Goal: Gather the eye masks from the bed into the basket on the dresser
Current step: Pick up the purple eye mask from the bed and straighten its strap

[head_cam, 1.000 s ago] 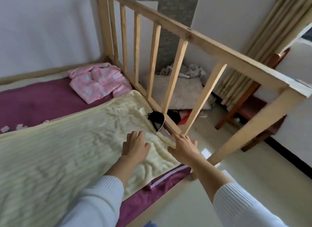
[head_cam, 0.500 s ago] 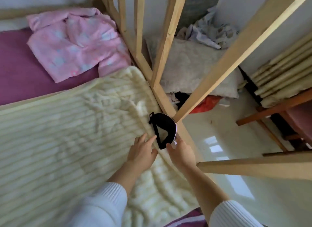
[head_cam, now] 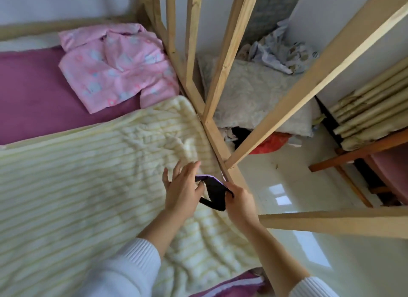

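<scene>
At the far left edge of the bed [head_cam: 39, 97] the purple sheet lies bare, with a pink pyjama top [head_cam: 114, 62] crumpled towards the headboard corner, and the cream ribbed blanket [head_cam: 88, 175] covers the rest. My left hand [head_cam: 182, 190] is spread, fingers fanned, its thumb touching the upper end of the black eye mask [head_cam: 215, 194]. My right hand [head_cam: 239, 202] pinches the mask's other side between thumb and fingers. The mask is just off the blanket at the bed's right edge, beside the wooden rail [head_cam: 220, 150] (the strap hangs in a loop underneath). Its long axis runs roughly from upper left to lower right, folded end towards the slats.

To do this well, I think I should gather mask and strap together into one hand, so nothing snags on the rail as I lift it clear. The basket and dresser are out of view.
</scene>
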The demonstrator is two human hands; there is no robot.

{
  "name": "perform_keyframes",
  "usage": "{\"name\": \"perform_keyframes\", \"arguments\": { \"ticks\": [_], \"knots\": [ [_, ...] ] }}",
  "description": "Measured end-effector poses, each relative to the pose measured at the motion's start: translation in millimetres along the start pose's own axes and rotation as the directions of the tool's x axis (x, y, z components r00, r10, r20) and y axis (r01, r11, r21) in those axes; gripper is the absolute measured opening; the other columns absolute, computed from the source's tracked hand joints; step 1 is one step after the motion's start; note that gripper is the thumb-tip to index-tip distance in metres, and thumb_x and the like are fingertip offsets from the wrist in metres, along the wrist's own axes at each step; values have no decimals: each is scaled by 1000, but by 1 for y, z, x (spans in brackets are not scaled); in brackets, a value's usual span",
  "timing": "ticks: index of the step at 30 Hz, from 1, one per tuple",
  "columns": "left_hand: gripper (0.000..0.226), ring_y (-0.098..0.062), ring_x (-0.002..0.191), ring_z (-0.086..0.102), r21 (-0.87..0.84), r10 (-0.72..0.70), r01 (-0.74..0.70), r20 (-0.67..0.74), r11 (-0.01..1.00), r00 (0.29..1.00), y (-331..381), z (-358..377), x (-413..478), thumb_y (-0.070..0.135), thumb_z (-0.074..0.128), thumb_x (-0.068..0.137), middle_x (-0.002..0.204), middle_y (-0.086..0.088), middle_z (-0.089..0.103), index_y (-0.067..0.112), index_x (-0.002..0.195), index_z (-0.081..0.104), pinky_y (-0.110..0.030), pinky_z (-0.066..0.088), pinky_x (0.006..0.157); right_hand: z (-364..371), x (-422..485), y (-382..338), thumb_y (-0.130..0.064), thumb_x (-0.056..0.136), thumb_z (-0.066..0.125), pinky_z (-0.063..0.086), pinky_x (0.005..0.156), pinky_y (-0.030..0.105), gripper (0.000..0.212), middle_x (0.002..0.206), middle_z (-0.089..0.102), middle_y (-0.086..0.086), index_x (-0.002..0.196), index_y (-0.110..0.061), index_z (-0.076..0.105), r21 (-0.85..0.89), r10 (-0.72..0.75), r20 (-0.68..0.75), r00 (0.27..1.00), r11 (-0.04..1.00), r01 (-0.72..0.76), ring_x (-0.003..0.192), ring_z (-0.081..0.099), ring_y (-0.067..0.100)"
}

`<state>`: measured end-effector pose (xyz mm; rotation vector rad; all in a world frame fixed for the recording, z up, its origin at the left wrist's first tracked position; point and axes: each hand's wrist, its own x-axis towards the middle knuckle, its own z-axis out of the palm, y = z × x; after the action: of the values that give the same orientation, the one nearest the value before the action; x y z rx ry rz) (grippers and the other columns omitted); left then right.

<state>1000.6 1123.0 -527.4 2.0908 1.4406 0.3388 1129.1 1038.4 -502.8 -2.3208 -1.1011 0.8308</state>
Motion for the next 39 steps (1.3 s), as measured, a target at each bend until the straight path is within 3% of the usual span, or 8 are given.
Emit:
{"name": "perform_keyframes", "arguments": {
  "ticks": [4, 6, 9, 17, 22, 29, 33, 39],
  "knots": [
    [25, -17, 75, 68, -25, -9, 7, -73, 1000, 997, 20, -54, -37, 33, 47, 90, 76, 3, 75, 29, 101, 70, -36, 38, 94, -31, -44, -33, -9, 86, 45, 52, 68, 37, 36, 86, 73, 1, 109, -28, 66, 7, -121, -58, 991, 993, 122, 78, 63, 23],
    [26, -21, 63, 64, -176, -96, 87, -42, 981, 994, 31, -81, -60, 33, 46, 90, 70, 1, 72, 24, 93, 70, -32, 48, 60, -43, -67, -49, -12, 88, 47, 51, 66, 35, 29, 84, 72, -2, 104, -29, 64, 6, -169, -80, 982, 985, 170, 76, 63, 21],
    [21, -26, 67, 64, -445, -225, 188, -31, 876, 974, 44, -121, -97, 25, 52, 89, 68, -5, 68, 16, 82, 70, -36, 50, 57, -54, -106, -69, -16, 89, 51, 44, 59, 28, 17, 80, 68, -6, 95, -29, 61, 14, -281, -63, 958, 959, 282, 73, 60, 17],
    [33, -34, 76, 70, -906, -286, 423, 398, 28, 872, 41, -196, -219, 24, 58, 71, 94, -14, 69, 13, 100, 69, -44, 60, 74, -64, -218, -100, 2, 81, 50, 50, 86, 36, 41, 103, 73, 3, 105, -24, 71, -29, -636, -45, 770, 771, 636, 99, 64, 22],
    [18, -20, 74, 67, -841, -267, 455, 386, 292, 883, 25, -217, -284, 12, 70, 67, 83, -8, 70, 12, 85, 74, -28, 54, 64, -58, -287, -99, -5, 80, 53, 48, 85, 37, 37, 108, 71, -3, 111, -21, 64, -98, -801, -45, 597, 598, 795, 103, 62, 21],
    [16, -12, 60, 57, -807, -283, 429, 336, 406, 898, 4, -258, -350, 5, 62, 52, 64, 3, 58, 19, 61, 62, -21, 43, 55, -58, -327, -118, -14, 83, 60, 40, 102, 41, 46, 126, 62, -7, 127, -26, 53, 28, -697, 41, 716, 717, 696, 120, 52, 15],
    [15, -10, 62, 57, -781, -306, 405, 285, 475, 908, -14, -285, -376, 7, 61, 53, 62, 7, 59, 21, 59, 63, -21, 41, 57, -44, -344, -145, -12, 75, 61, 45, 76, 11, 36, 95, 68, -20, 100, -37, 63, 101, -666, 199, 719, 743, 661, 87, 59, -6],
    [12, -21, 64, 47, -830, -532, 324, 39, 455, 846, -74, -337, -411, 11, 60, 50, 60, 1, 52, 15, 61, 59, -25, 34, 58, 2, -358, -189, -18, 79, 68, 40, 49, 8, 20, 53, 63, -16, 64, -30, 66, 259, -650, 241, 721, 759, 597, 50, 55, -4]
  ]
}}
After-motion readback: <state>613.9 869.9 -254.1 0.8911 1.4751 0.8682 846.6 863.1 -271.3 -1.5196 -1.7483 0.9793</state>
